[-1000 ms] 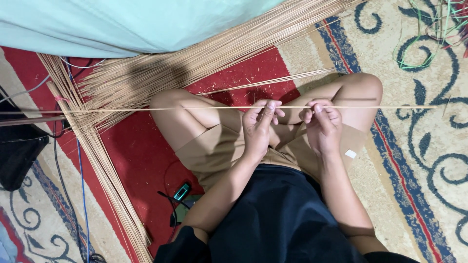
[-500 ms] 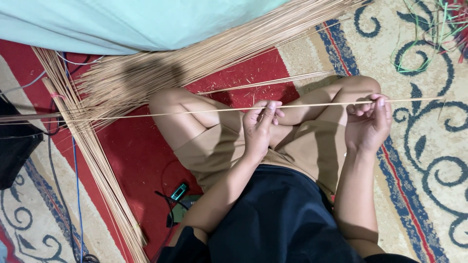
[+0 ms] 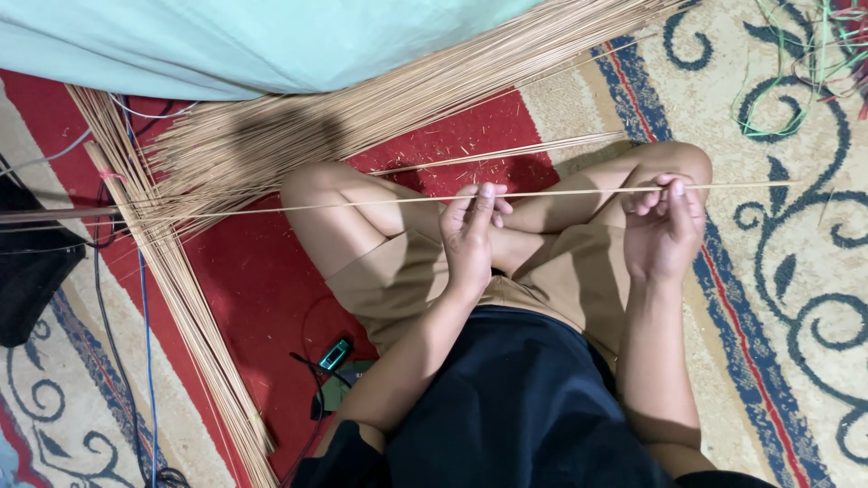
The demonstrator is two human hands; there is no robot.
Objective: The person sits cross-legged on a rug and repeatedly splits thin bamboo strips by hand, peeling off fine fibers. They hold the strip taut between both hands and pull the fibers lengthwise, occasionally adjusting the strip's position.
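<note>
Seated cross-legged on the patterned carpet (image 3: 778, 298), I held one long thin stick (image 3: 561, 193) level across my knees. My left hand (image 3: 470, 237) had its fingers closed around the stick near its middle, thumb pressed on top. My right hand (image 3: 665, 230) pinched the stick further out, over the right knee, fingers curled shut on it. The stick ran from the fanned bundle of sticks (image 3: 271, 145) on my left to well past my right hand. A second bundle (image 3: 181, 307) lay on the red carpet section, beside cables (image 3: 145, 343) and a small green device (image 3: 334, 354).
</note>
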